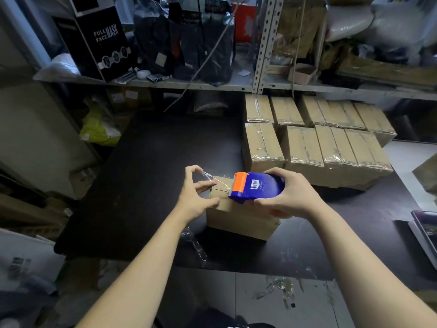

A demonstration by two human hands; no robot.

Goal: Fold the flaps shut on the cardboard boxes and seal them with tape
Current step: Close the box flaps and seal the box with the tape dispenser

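Observation:
A small cardboard box (238, 221) with its flaps folded down sits on the black table (153, 174) in front of me. My right hand (288, 197) grips a blue tape dispenser (257, 187) whose orange head rests on the box's top. A thin strand of clear tape (209, 177) runs from the box's far left corner up to the index fingertip of my left hand (196, 197). That hand is spread at the box's left end, with a finger lying on the top and the thumb against the side.
Several taped cardboard boxes (319, 147) stand in rows at the table's back right. A cluttered metal shelf (189, 84) hangs over the table's far edge. Crumpled clear tape (196, 245) lies at the table's near edge, and tape scraps (279, 290) litter the floor.

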